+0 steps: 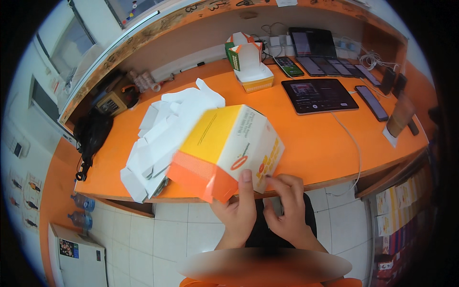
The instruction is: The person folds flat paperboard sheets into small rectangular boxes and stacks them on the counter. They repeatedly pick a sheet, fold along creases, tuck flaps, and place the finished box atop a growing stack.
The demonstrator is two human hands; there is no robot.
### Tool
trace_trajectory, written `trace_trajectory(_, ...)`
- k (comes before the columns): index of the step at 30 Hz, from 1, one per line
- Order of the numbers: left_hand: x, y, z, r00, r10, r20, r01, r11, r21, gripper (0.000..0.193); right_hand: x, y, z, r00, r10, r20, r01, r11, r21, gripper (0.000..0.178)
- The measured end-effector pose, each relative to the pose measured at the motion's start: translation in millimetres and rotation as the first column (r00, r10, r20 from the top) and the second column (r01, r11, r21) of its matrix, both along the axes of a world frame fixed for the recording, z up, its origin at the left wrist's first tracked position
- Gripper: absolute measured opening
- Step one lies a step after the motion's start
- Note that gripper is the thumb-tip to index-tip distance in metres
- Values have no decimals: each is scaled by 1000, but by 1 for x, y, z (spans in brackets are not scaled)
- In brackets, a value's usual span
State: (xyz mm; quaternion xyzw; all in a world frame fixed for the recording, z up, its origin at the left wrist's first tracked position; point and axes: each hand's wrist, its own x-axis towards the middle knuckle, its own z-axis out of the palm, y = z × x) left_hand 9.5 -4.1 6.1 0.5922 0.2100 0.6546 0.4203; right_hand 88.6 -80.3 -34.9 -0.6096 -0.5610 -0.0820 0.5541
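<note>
My left hand (239,211) grips a paperboard food box (210,134) by its near corner, thumb on the white printed panel. The box is yellow, white and orange, partly folded into shape, and tilted above the front of the orange table (306,143). Close to the box's right lower edge is my right hand (290,205), its fingers bent and apart from the thumb. Its index fingertip is at the panel's edge; whether it touches cannot be made out. Left of the box lies a pile of flat white box blanks (167,124), partly hidden behind it.
Small folded boxes (253,71) stand at the back middle. A tablet (319,95), several phones (372,103), a laptop (313,43) and cables are at the right, beside a brown cup (400,115). A black bag (94,134) and tape rolls (145,82) sit at the left.
</note>
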Motion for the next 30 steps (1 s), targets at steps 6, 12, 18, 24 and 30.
trace_trajectory(6,1,0,-19,896,247,-370,-91,916,391,14,-4,-10,51,999,-34,-10,35,988,150,62)
trace_trajectory(12,1,6,-13,875,299,-380,19,764,645,27,16,-14,73,999,-26,-46,35,981,191,35)
trace_trajectory(18,-6,6,4,907,-98,-409,244,915,322,19,34,-18,89,999,12,46,-21,977,213,19)
trace_trajectory(24,-18,6,6,899,-387,-202,367,921,-134,18,28,-26,105,990,71,122,-85,989,117,10)
trace_trajectory(30,-15,6,12,910,-413,-28,411,910,-46,29,32,-24,116,980,154,127,-171,976,136,11)
